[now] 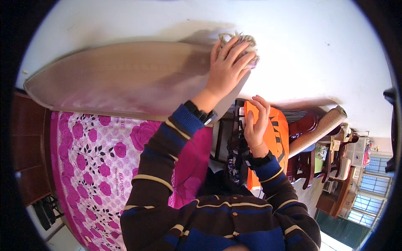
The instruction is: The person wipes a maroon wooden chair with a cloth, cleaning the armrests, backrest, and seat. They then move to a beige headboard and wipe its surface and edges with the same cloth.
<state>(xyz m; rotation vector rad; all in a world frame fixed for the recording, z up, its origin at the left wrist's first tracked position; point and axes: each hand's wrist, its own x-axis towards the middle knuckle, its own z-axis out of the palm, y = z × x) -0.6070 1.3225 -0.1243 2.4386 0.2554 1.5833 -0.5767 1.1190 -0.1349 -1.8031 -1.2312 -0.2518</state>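
Note:
My left hand [226,70], fingers spread, grips a crumpled, fluffy-looking cloth [251,44]. The cloth is at the upper right end of a brown, smooth-faced headboard [138,75], close to the white wall. Whether it touches the headboard, the wall or both is hard to tell. My right hand [258,124] holds nothing; its fingers are half bent and apart. It hovers in front of an orange bag [276,128] with black lettering, beside the headboard. A dark band circles each wrist.
A bed with a pink rose-patterned sheet [103,153] lies below the headboard. A rolled mat [320,130] leans near dark wooden chairs [309,166] on the right. Shelves [337,191] and barred windows [370,182] stand farther off. A brown wooden cabinet [29,150] is at far left.

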